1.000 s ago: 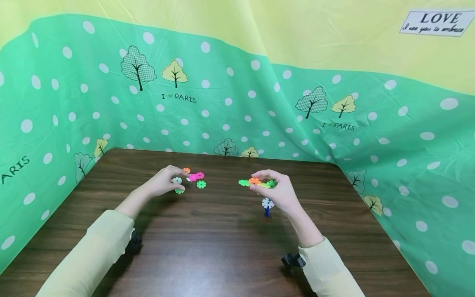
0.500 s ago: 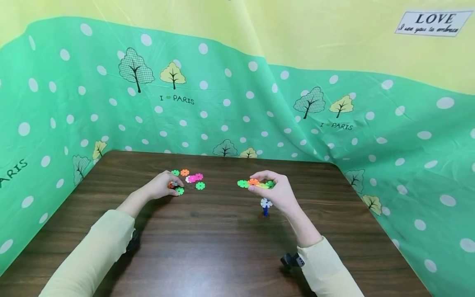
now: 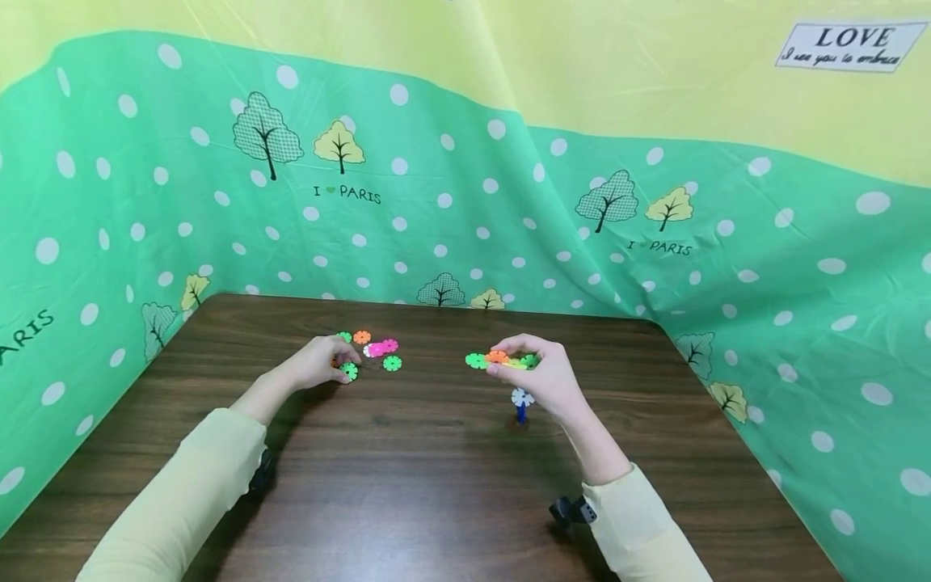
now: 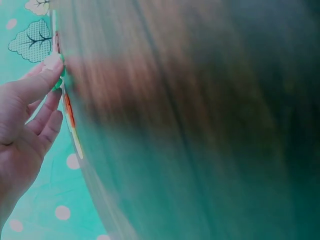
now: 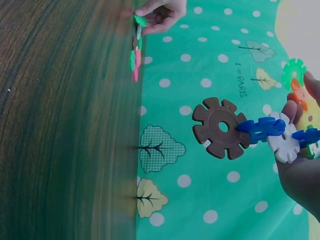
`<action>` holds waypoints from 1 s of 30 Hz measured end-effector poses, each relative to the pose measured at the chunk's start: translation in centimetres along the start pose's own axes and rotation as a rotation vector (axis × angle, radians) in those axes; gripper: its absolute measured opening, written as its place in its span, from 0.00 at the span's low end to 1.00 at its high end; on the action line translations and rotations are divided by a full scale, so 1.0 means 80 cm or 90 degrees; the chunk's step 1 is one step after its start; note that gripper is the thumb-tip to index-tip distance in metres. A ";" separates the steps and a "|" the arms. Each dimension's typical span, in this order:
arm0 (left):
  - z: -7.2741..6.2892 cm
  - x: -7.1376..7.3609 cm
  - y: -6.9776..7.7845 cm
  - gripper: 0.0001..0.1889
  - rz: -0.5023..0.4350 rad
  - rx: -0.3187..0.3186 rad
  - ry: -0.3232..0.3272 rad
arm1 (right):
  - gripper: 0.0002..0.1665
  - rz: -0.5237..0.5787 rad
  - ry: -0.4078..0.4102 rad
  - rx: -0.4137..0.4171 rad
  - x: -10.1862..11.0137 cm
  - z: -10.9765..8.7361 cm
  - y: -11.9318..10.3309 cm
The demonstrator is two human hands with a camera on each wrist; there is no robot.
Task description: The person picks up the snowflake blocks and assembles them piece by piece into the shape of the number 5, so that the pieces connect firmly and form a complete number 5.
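Observation:
At the left of the table, my left hand (image 3: 314,363) pinches a green notched disc (image 3: 350,372), thumb and fingertips at its edge. The right wrist view shows this green disc tilted up in the fingers. My right hand (image 3: 547,373) holds a chain of interlocking notched discs above the table. In it are a green disc (image 3: 476,361), an orange disc (image 3: 497,356) and a yellow piece between the fingers. Below the hand hang a white disc (image 5: 285,141), blue discs (image 5: 261,129) and a brown disc (image 5: 221,128) at the end. The palm hides part of the chain.
Near the left hand lie loose discs: an orange one (image 3: 361,337), pink ones (image 3: 382,348), a green one (image 3: 392,364) and others partly behind the hand. The brown wooden table (image 3: 407,469) meets a green dotted curtain (image 3: 436,226) at the back and sides.
My left hand has drawn slightly left, uncovering a green disc behind it, and its fingers have closed on the nearer green disc. My right hand stays almost still with the chain.

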State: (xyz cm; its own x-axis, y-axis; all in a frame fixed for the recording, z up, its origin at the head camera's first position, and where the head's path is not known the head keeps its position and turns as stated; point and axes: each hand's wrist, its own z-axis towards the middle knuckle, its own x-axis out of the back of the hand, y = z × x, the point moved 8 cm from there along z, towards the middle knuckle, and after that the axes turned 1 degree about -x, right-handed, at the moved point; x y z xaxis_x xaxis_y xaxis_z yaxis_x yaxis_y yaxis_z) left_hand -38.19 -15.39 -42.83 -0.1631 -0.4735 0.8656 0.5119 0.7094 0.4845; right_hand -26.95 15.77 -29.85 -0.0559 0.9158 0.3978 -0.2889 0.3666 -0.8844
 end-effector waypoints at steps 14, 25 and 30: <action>0.004 0.021 0.032 0.06 -0.058 -0.022 0.049 | 0.13 -0.009 0.001 0.005 -0.001 -0.001 -0.006; 0.005 0.049 0.092 0.07 -0.082 -0.050 0.147 | 0.13 -0.005 -0.001 0.003 -0.002 -0.001 -0.004; 0.001 0.061 0.120 0.07 -0.123 -0.043 0.183 | 0.12 -0.006 -0.002 0.007 -0.003 -0.001 -0.004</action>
State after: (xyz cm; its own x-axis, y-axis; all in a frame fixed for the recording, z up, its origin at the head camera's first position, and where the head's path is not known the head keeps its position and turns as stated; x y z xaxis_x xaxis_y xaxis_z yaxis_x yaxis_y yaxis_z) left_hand -34.12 -10.81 -33.96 -0.0241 -0.7301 0.6829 0.5513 0.5601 0.6183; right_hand -26.76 15.43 -29.66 -0.0564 0.9119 0.4064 -0.3000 0.3728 -0.8781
